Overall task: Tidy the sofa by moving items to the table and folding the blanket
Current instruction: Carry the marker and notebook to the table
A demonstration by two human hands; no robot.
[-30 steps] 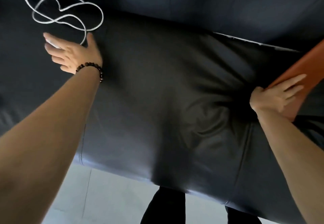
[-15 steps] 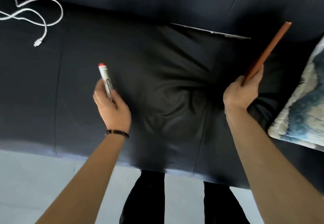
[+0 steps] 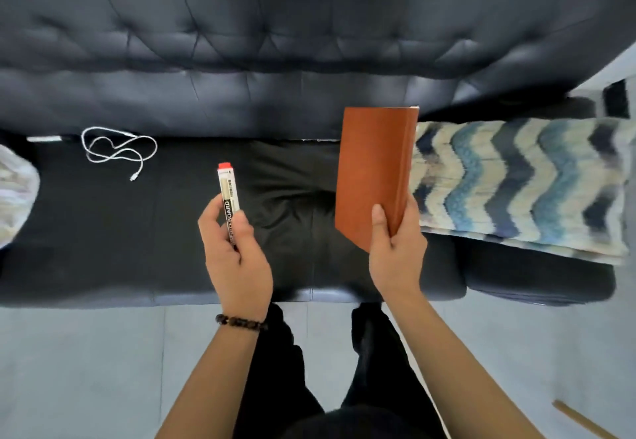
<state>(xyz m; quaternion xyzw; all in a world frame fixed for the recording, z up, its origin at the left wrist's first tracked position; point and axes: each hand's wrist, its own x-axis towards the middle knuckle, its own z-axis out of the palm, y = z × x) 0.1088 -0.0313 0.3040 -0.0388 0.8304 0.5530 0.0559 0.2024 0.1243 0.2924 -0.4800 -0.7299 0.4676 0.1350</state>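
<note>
Head view, looking down on a dark tufted leather sofa (image 3: 309, 43) from in front of its seat. The left hand (image 3: 237, 259) is raised over the middle of the seat, its fingers (image 3: 210, 218) clenched around the lower half of a marker (image 3: 229, 194). The marker stands nearly upright in the grip, red cap at the top, with the word "BOARD" readable along its barrel. A dark beaded bracelet (image 3: 241, 322) sits on that wrist.

The right hand (image 3: 395, 253) grasps a brown book (image 3: 373, 173) by its lower right corner, thumb lying across the cover and the other fingers wrapped behind the spine. The book is closed, held up clear of the seat and roughly upright, its spine edge toward the right.

Just right of the book, a folded blanket (image 3: 523, 184) with a blue, cream and dark zigzag pattern lies on the right end of the sofa, over the armrest area. On the left part of the seat, near the backrest and well apart from the marker, a white cable (image 3: 117, 149) lies in loose loops with its plug end pointing toward the seat's front. At the far left edge, a pale patterned cloth (image 3: 15, 194) rests on the seat, only partly in frame.

Below the seat's front edge is a light grey floor (image 3: 86, 370), with the person's dark trouser legs (image 3: 285, 363) between the forearms. No desk is in view.
</note>
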